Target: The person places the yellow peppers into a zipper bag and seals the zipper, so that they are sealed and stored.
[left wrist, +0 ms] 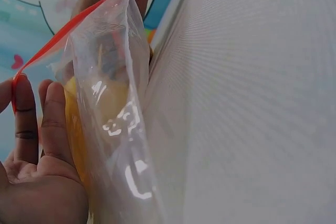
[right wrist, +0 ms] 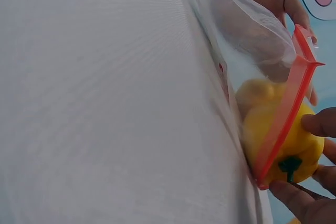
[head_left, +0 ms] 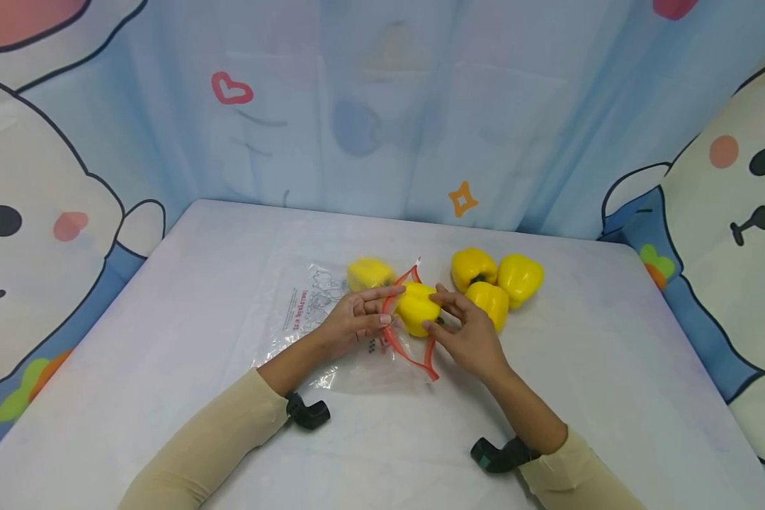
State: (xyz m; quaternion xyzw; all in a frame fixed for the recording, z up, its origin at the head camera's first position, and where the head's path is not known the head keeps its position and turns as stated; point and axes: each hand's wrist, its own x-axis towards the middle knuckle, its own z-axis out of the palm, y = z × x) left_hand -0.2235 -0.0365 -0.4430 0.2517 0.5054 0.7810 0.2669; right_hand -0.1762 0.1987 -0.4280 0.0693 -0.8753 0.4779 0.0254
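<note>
Head view: right hand (head_left: 474, 336) pinches a yellow bell pepper (head_left: 417, 309), fingers part-spread round its stem end. Pepper sits at the red zip strip (right wrist: 286, 121) of a clear zip bag (head_left: 357, 372), long axis roughly across, stem toward right palm, blunt end toward left hand (head_left: 350, 322). Right hand nearer. Left hand pinches the strip, other fingers fairly straight. Second pepper (head_left: 370, 273) just beyond left fingers.

White tbl (head_left: 389, 446) has 1 clear red-edged bag (head_left: 350, 368) on it, w/ 3 yel. peppers (head_left: 489, 300) nearby.
</note>
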